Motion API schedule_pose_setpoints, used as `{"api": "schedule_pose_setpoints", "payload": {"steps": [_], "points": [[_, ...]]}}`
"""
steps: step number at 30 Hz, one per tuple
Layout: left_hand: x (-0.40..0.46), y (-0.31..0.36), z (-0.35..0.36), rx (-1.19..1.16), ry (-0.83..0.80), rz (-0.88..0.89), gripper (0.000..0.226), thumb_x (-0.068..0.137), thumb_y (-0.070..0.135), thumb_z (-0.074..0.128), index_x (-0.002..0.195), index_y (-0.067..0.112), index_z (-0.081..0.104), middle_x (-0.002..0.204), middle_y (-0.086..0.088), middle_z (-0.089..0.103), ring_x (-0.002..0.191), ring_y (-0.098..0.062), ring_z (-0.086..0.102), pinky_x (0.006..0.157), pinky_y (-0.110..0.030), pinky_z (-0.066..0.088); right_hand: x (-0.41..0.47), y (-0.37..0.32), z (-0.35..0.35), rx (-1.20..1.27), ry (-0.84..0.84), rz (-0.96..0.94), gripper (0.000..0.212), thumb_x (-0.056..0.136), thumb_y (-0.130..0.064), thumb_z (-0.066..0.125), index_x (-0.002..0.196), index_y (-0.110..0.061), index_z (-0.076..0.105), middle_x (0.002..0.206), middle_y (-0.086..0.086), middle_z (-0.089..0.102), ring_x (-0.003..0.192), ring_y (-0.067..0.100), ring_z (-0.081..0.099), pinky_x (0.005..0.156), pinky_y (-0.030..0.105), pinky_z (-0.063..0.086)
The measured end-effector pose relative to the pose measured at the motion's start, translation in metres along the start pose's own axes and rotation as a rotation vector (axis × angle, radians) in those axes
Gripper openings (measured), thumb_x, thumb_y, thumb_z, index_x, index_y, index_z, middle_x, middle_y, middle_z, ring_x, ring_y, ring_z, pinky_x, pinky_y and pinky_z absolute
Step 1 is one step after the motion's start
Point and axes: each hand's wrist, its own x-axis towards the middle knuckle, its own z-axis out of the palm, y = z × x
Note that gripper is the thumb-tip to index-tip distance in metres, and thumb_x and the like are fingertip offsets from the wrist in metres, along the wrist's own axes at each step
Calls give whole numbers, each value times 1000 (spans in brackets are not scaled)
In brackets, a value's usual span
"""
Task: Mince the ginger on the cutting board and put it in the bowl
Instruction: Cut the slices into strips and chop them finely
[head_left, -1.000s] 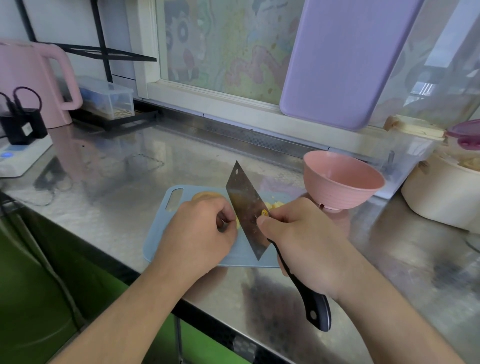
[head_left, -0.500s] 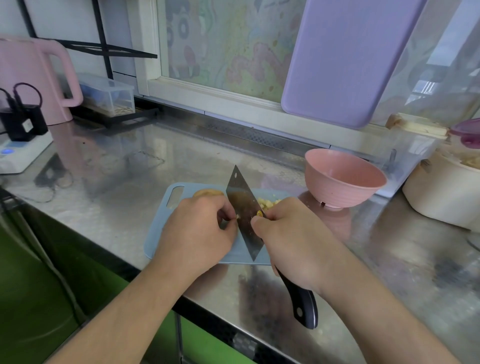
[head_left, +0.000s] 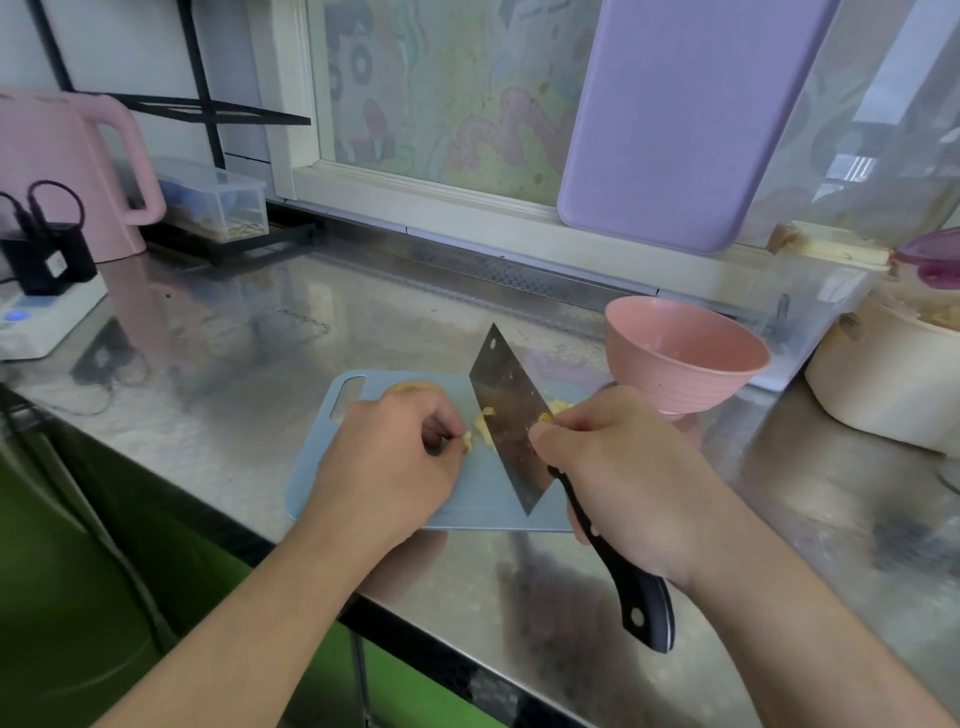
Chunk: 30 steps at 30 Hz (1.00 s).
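Steel surface (head_left: 218, 364): right hand (head_left: 623, 483) grips cleaver (head_left: 511, 415); left hand (head_left: 395, 457) fingers pinch ginger (head_left: 480, 428). Keep knuckles curled, chop finely.

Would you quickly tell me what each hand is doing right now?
Left hand: closed, pinching ginger on the cutting board.
Right hand: closed on the cleaver.

Left hand (head_left: 387, 467) curled knuckles-up, right hand (head_left: 628, 483) wrapped in a closed grip.

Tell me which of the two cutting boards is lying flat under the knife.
The blue board, flat on the counter under both hands and the knife. The purple board stands upright against the window, with nothing on it.
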Motion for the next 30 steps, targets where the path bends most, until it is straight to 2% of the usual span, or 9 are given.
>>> {"api": "schedule_pose_setpoints", "payload": {"steps": [3, 7, 13, 19, 23, 27, 30], "points": [[0, 0, 2, -29, 0, -15, 24, 81, 12, 75, 77, 34, 70, 76, 19, 70, 79, 3, 66, 75, -24, 58, 0, 3, 1, 31, 2, -9, 45, 97, -27, 56, 69, 4, 41, 55, 13, 41, 51, 21, 35, 57, 37, 34], [-1, 0, 1, -45, -9, -30, 22, 81, 14, 77, 77, 34, 69, 77, 19, 70, 79, 4, 65, 74, -20, 55, -1, 4, 4, 50, -41, -7, 46, 99, -26, 57, 70, 6, 42, 55, 14, 40, 50, 22, 35, 56, 36, 33], [0, 0, 2, -51, -7, -24, 22, 81, 16, 80, 77, 34, 68, 77, 18, 70, 79, 3, 65, 74, -23, 57, -2, 1, 3, 70, -51, -12, 45, 99, -23, 56, 69, 5, 38, 56, 15, 39, 48, 21, 34, 54, 34, 31], [0, 0, 1, -38, -11, -11, 21, 82, 15, 78, 77, 33, 68, 76, 18, 69, 79, 4, 65, 72, -21, 55, -1, 1, 11, 28, -36, -31, 47, 99, -27, 57, 65, 2, 42, 54, 14, 43, 49, 21, 37, 57, 37, 36], [1, -1, 2, -29, -10, -15, 20, 81, 17, 78, 75, 33, 67, 74, 19, 69, 78, 4, 65, 70, -21, 54, -1, 1, 13, 0, -19, -21, 49, 99, -29, 57, 60, -6, 38, 50, 11, 45, 48, 21, 38, 59, 48, 45], [1, 0, 1, -12, -11, -14, 20, 82, 17, 77, 76, 34, 68, 74, 19, 68, 79, 5, 64, 68, -17, 51, 0, 2, 17, -29, -13, -8, 49, 99, -31, 57, 58, -11, 39, 44, 1, 46, 46, 20, 42, 56, 36, 41], [1, 0, 0, -4, -4, -16, 19, 82, 17, 78, 76, 33, 69, 73, 18, 68, 78, 4, 64, 66, -12, 48, -2, -1, 20, -83, -48, -46, 40, 103, -28, 53, 67, -11, 50, 59, 5, 51, 60, 26, 49, 63, 37, 46]]}}
